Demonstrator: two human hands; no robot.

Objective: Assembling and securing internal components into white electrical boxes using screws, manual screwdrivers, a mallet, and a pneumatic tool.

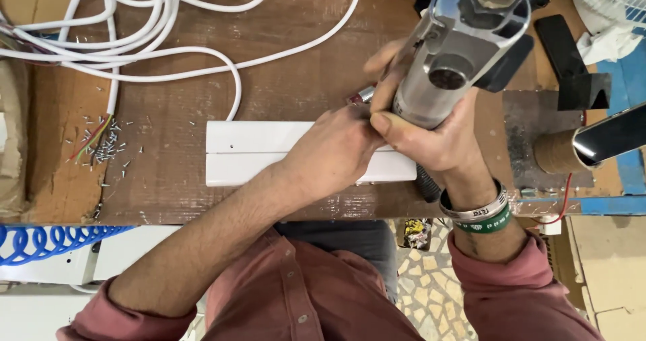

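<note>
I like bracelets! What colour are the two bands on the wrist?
One silver band and one green band on the right wrist, clearest in the head view.

The power strip casing point(249, 152) lies on the workbench point(303, 78); cables point(134, 18) behind it; loose screws point(108, 149) to its left; both hands over its right end.

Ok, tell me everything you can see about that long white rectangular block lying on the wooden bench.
The long white rectangular block looks like smooth plastic, with a lengthwise seam and a small dark dot near its left end. It lies flat along the brown wooden bench. The left hand rests on its right part; the right hand holds a silver power screwdriver above it.
</note>
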